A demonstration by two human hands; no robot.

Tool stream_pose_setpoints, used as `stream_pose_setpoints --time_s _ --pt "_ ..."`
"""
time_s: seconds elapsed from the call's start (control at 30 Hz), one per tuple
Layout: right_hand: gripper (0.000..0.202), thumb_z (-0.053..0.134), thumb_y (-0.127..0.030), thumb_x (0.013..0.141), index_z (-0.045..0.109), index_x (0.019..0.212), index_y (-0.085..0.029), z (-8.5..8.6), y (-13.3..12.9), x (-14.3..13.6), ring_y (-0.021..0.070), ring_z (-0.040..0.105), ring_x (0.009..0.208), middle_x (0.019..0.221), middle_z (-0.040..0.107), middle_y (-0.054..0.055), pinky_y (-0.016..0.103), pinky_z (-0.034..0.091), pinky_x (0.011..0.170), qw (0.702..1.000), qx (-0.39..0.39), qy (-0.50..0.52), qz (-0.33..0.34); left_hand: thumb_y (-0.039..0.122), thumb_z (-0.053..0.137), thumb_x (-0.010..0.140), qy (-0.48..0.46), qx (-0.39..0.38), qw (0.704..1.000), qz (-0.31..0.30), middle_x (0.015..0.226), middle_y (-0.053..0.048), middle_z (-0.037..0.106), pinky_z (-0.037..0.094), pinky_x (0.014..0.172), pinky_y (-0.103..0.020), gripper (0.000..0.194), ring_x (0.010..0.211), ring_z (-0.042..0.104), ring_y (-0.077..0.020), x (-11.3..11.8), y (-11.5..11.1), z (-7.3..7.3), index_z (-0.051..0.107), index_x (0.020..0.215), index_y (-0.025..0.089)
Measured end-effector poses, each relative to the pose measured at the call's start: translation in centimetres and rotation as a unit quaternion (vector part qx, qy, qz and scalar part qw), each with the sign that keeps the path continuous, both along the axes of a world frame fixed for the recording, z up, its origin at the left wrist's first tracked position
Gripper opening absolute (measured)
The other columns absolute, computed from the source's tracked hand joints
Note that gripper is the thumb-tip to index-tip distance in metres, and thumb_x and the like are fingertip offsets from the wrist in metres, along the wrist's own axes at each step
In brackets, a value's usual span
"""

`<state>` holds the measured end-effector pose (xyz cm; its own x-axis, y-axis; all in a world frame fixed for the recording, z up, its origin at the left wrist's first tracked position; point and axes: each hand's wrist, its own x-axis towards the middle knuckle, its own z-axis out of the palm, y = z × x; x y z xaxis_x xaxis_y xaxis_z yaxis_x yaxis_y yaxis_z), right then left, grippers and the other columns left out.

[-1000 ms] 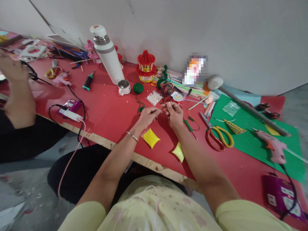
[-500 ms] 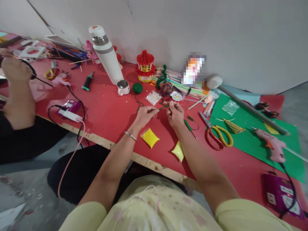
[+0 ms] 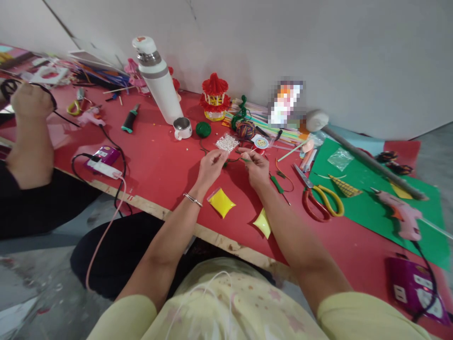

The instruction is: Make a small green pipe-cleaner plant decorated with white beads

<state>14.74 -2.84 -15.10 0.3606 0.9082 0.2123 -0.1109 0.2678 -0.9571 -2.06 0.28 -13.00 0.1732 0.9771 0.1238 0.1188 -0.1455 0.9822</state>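
Dark green yarn [image 3: 233, 160] runs between my two hands above the red table. My left hand [image 3: 210, 167] is closed in a pinch on one part of it. Fingertips of my right hand [image 3: 258, 168] are pinched on the other part; a thin light stick-like piece shows near them, too small to name. Just beyond my left fingertips lies a clear bag of white beads [image 3: 227, 143]. A green yarn ball [image 3: 203, 130] rests farther back on the left. To the right of my right hand is a green-handled crochet hook or similar tool [image 3: 277, 184].
Yellow packets [image 3: 222, 203] lie near the front edge. Scissors [image 3: 320, 198], a pink glue gun [image 3: 399, 215] and green sheet [image 3: 375, 226] are on the right. A white flask [image 3: 161, 85] and metal cup [image 3: 182, 128] stand behind. Another person's hand [image 3: 32, 100] holds a black cable at left.
My left hand has turned and its fingertips point further up. My right hand has shifted slightly, the yarn between them now slack. The other person's hand has moved right.
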Motion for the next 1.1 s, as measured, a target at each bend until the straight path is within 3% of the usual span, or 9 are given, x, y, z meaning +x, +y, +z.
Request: stream_pose_setpoints --time_s 0.1,0.17,0.33,0.47,0.57,0.67,0.9,1.0,1.1 --pt "0.023 0.079 -0.047 0.083 0.077 0.077 -0.026 0.6 -0.6 -0.4 0.0224 0.065 0.112 0.116 0.072 0.006 0.039 0.054 0.096 0.992 0.051 -0.115 0.019 0.063 0.060 0.090 -0.051 -0.084 0.993 -0.069 0.049 0.003 0.052 0.027 0.043 -0.023 0.048 0.042 0.044 -0.0092 0.3 -0.6 0.8 0.076 0.096 0.017" --pt "0.022 0.078 -0.047 0.084 0.079 0.078 -0.027 1.0 -0.9 -0.6 0.0233 0.064 0.114 0.117 0.070 0.006 0.041 0.052 0.101 0.987 0.056 -0.145 0.042 0.063 0.069 0.083 -0.060 -0.115 0.985 -0.116 0.050 0.002 0.055 0.024 0.042 -0.023 0.048 0.040 0.043 -0.0083 0.5 -0.8 1.0 0.075 0.089 0.016" --pt "0.021 0.076 -0.048 0.085 0.080 0.083 -0.027 0.5 -1.0 -0.8 0.0189 0.067 0.088 0.091 0.074 0.003 0.037 0.055 0.087 0.993 0.016 -0.079 0.089 0.052 0.077 0.079 -0.021 -0.119 0.982 -0.144 0.054 0.000 0.057 0.029 0.045 -0.023 0.041 0.043 0.044 -0.0067 0.3 -0.7 0.7 0.066 0.064 0.015" --pt "0.027 0.079 -0.050 0.081 0.081 0.088 -0.025 -0.3 -0.7 -0.7 0.0174 0.066 0.079 0.084 0.075 0.002 0.032 0.056 0.075 0.996 -0.025 -0.025 0.076 0.040 0.070 0.085 -0.012 -0.070 0.986 -0.153 0.063 -0.001 0.061 0.037 0.052 -0.023 0.028 0.052 0.048 -0.0078 0.1 -0.5 0.4 0.072 0.072 0.015" --pt "0.025 0.081 -0.049 0.079 0.082 0.088 -0.025 -0.2 -0.7 -0.8 0.0163 0.066 0.075 0.082 0.076 0.001 0.030 0.055 0.069 0.997 -0.029 -0.022 0.071 0.032 0.076 0.076 -0.038 -0.027 0.991 -0.127 0.084 -0.003 0.067 0.049 0.070 -0.025 0.016 0.074 0.060 -0.0121 0.2 -0.3 0.1 0.075 0.072 0.016" --pt "0.023 0.080 -0.048 0.080 0.083 0.088 -0.027 0.1 -0.9 -1.0 0.0168 0.067 0.074 0.083 0.078 0.001 0.032 0.056 0.071 0.995 -0.024 -0.039 0.089 0.026 0.082 0.066 -0.050 -0.024 0.994 -0.093 0.092 -0.005 0.066 0.051 0.078 -0.028 0.014 0.085 0.063 -0.0152 0.2 -0.1 -0.2 0.073 0.065 0.016" --pt "0.017 0.081 -0.043 0.081 0.082 0.084 -0.026 0.3 -1.1 -1.5 0.0167 0.070 0.077 0.084 0.079 0.001 0.033 0.058 0.078 0.997 -0.013 -0.042 0.069 0.025 0.089 0.059 0.008 0.000 0.999 -0.035 0.091 -0.003 0.063 0.048 0.071 -0.026 0.022 0.076 0.059 -0.0118 0.6 -0.2 -1.0 0.069 0.060 0.016" --pt "0.023 0.079 -0.046 0.082 0.078 0.082 -0.023 0.2 -1.0 -1.5 0.0130 0.065 0.067 0.080 0.077 0.001 0.027 0.055 0.066 0.998 -0.025 -0.040 0.044 0.025 0.085 0.068 0.024 0.017 0.999 -0.025 0.090 -0.003 0.065 0.047 0.072 -0.026 0.016 0.078 0.060 -0.0126 0.9 -0.5 -0.9 0.071 0.063 0.017" --pt "0.031 0.074 -0.053 0.085 0.071 0.085 -0.022 0.2 -0.7 -1.2 0.0084 0.057 0.055 0.077 0.074 0.000 0.020 0.044 0.047 0.998 -0.040 -0.004 0.038 0.023 0.077 0.078 0.039 0.069 0.996 -0.052 0.097 -0.005 0.069 0.047 0.075 -0.026 0.005 0.083 0.062 -0.0134 0.6 -0.5 -0.3 0.077 0.075 0.019"
